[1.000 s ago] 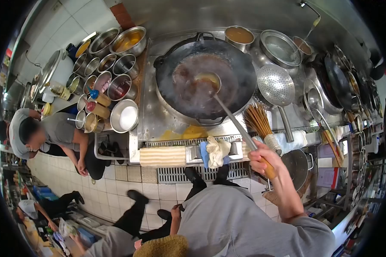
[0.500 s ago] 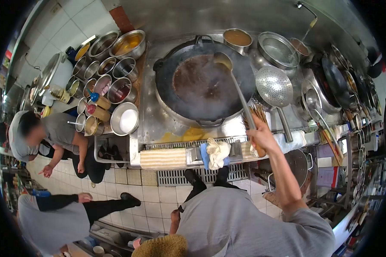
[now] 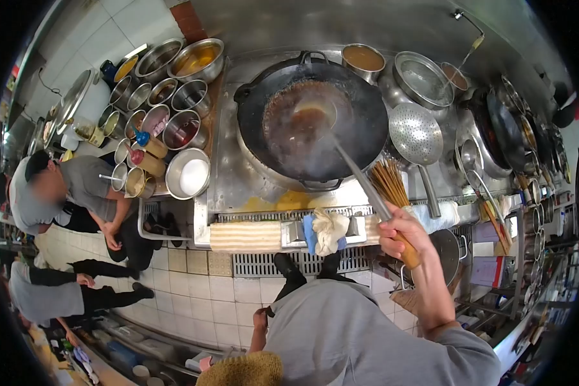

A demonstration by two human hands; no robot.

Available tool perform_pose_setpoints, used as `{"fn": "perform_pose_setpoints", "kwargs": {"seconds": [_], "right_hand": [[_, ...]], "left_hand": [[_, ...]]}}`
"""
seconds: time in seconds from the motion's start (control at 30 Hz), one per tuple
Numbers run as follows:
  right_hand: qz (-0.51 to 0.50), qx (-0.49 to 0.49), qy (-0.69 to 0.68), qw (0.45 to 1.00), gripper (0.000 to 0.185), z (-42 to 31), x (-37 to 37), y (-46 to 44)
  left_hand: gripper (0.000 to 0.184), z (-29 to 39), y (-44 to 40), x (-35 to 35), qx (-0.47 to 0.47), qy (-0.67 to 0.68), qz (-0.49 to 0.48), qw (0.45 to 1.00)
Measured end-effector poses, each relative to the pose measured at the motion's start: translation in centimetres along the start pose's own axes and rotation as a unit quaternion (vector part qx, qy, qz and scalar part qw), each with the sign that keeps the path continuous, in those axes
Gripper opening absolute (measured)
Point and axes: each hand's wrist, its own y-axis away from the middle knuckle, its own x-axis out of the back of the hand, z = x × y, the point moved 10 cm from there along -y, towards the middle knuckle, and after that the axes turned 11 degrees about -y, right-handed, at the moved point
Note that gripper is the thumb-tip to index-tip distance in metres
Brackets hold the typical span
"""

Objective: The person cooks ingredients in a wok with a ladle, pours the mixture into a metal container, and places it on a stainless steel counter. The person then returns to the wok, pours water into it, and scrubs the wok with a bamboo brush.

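My right hand [image 3: 405, 239] is closed around the wooden grip of a long-handled ladle [image 3: 352, 164]. The ladle's bowl lies in the dark brown liquid [image 3: 286, 145] of a large black wok [image 3: 363, 138] and seems to hold some of it. Steam rises and blurs the bowl's edge. Low by my hip, my left hand [image 3: 260, 320] rests near the hem of my grey shirt, away from the stove. Its fingers are small and partly hidden.
A perforated skimmer [image 3: 416, 134] and a bundle of thin sticks [image 3: 389, 181] lie right of the wok. Several metal bowls and sauce bottles [image 3: 149, 144] stand to the left. Striped cloth [image 3: 246, 237] covers the stove's front edge. Two people [image 3: 90, 186] are at the left.
The ladle's bowl has moved down and left into the middle of the liquid. My right hand has shifted right and down. One person at the lower left has moved farther away.
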Motion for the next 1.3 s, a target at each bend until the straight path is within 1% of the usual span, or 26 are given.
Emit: {"fn": "perform_pose_setpoints", "kwargs": {"seconds": [0.1, 0.13, 0.2, 0.27, 0.3, 0.33, 0.43, 0.53, 0.63, 0.7, 0.73, 0.8, 0.83, 0.93, 0.97, 1.03, 1.07, 1.1, 1.13, 1.23, 1.27, 1.3], "right_hand": [[0.042, 0.042, 0.126, 0.99, 0.059, -3.2, -2.0, 1.9], [0.034, 0.061, 0.174, 0.982, 0.066, -4.2, -2.4, 2.2], [0.06, 0.099, 0.237, 0.965, 0.066, -5.8, -3.2, 3.3], [0.086, 0.132, 0.277, 0.948, 0.067, -7.2, -4.1, 4.3], [0.089, 0.14, 0.283, 0.945, 0.067, -7.6, -4.5, 4.7], [0.092, 0.147, 0.29, 0.941, 0.068, -8.0, -4.9, 5.1], [0.112, 0.181, 0.306, 0.928, 0.07, -8.6, -4.9, 5.8], [0.114, 0.199, 0.313, 0.921, 0.07, -8.8, -5.0, 6.2], [0.106, 0.191, 0.284, 0.934, 0.068, -8.7, -3.2, 5.6], [0.105, 0.178, 0.258, 0.944, 0.068, -8.6, -1.1, 3.2], [0.097, 0.184, 0.33, 0.921, 0.067, -8.6, 0.0, 1.5], [0.126, 0.204, 0.395, 0.887, 0.066, -7.1, 2.8, -1.2], [0.138, 0.212, 0.427, 0.868, 0.065, -6.5, 3.0, -1.8], [0.194, 0.182, 0.379, 0.886, 0.066, -2.8, 3.7, -1.4], [0.176, 0.151, 0.343, 0.91, 0.062, -1.2, 3.0, -1.2], [0.128, 0.094, 0.178, 0.971, 0.054, 2.9, 2.9, -1.4], [0.098, 0.053, 0.051, 0.992, 0.051, 4.2, 2.4, -1.8], [0.067, 0.012, -0.078, 0.995, 0.048, 5.1, 1.5, -2.0], [0.034, -0.028, -0.205, 0.978, 0.046, 5.7, 0.5, -2.1], [-0.056, -0.088, -0.293, 0.95, 0.037, 3.4, 0.6, -5.2], [-0.024, -0.055, -0.164, 0.985, 0.037, 2.3, 2.1, -6.3], [0.009, -0.023, -0.031, 0.999, 0.036, 1.2, 3.6, -7.2]], "left_hand": [[0.03, -0.9, -0.4, -0.5, 0.001, -0.045, -0.013, 0.999], [0.031, -1.1, -0.7, -0.7, 0.0, -0.06, -0.017, 0.998], [0.033, -1.9, -1.2, -0.9, -0.002, -0.091, -0.025, 0.996], [0.035, -3.8, -3.2, -1.6, -0.087, -0.139, -0.004, 0.986], [0.036, -3.5, -3.6, -1.7, -0.128, -0.164, 0.008, 0.978], [0.034, -4.5, -4.5, -1.9, -0.095, -0.172, -0.004, 0.98], [0.031, -5.3, -5.3, -1.7, -0.052, -0.003, -0.002, 0.999], [0.03, -4.6, -5.0, -1.3, 0.049, 0.085, -0.03, 0.995], [0.031, -4.4, -5.2, -1.4, 0.044, 0.179, -0.033, 0.982], [0.032, -3.8, -5.5, -1.1, 0.035, 0.149, -0.027, 0.988], [0.032, -3.6, -5.4, -1.0, 0.031, 0.134, -0.025, 0.99], [0.032, -0.5, -4.1, 0.3, -0.026, 0.065, -0.02, 0.997], [0.032, 0.5, -3.6, 0.8, -0.054, 0.032, -0.016, 0.998], [0.032, -2.7, -4.3, -0.2, -0.047, 0.069, 0.008, 0.997], [0.032, -3.0, -3.9, -0.3, -0.042, 0.041, 0.006, 0.998], [0.032, -2.6, -3.2, 0.0, -0.037, -0.019, 0.0, 0.999], [0.032, -3.5, -3.5, -0.4, -0.054, -0.03, -0.001, 0.998], [0.032, -5.6, -4.5, -1.4, -0.072, -0.043, -0.003, 0.996], [0.033, -7.1, -5.5, -2.0, -0.091, -0.056, -0.005, 0.994], [0.033, -6.3, -7.1, -2.2, -0.213, -0.135, 0.002, 0.968], [0.033, -5.8, -7.4, -2.4, -0.254, -0.159, 0.004, 0.954], [0.033, -5.1, -7.3, -2.7, -0.293, -0.182, 0.006, 0.939]]}}
